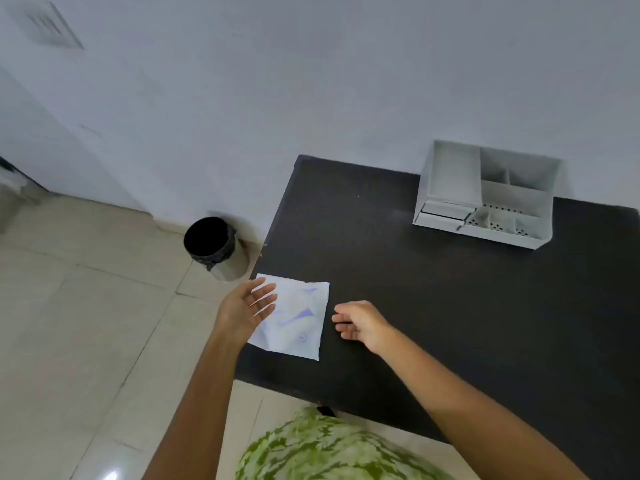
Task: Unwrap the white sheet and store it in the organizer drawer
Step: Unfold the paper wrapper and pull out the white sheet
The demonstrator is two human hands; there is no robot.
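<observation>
One wrapped white sheet (pixel 294 318) lies flat at the near left corner of the black bench (pixel 433 306). We see two bare hands: the left hand (pixel 247 308) spread wide, its grip released, fingers overlapping the sheet's left edge; the right hand (pixel 360 323) loosely curled, grasping nothing, just beside it. One white organizer (pixel 485 195) stands well apart; its drawers are hard to make out. One bin (pixel 216 247) sits on the floor.

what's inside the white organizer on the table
The organizer shows open compartments that look empty, some with perforated floors. Its drawers are closed, so their contents are hidden.
</observation>
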